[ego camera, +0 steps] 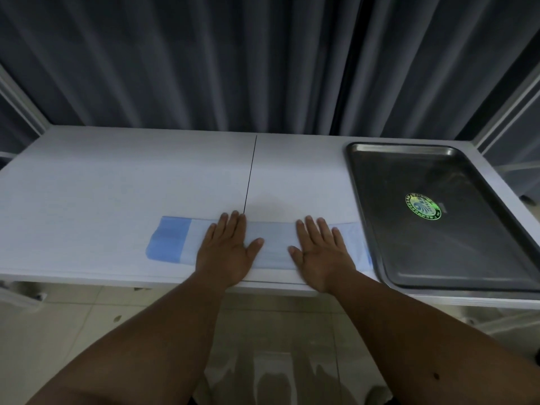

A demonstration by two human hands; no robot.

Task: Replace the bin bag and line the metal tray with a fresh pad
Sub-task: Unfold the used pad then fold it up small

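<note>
Both hands, left hand [226,249] and right hand [320,252], lie flat and spread on the folded pad [274,247], gripping nothing. Metal tray [365,182] beside it unlined; bin bag not visible.

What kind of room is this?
Probably a clinic or treatment room: a folded blue-and-white disposable pad under both hands, a bare stainless steel tray, a white table and grey curtains.

Both forearms are bare to the frame's edge, with no sleeves, and the left hand [226,247] and right hand [320,251] are ungloved.
</note>
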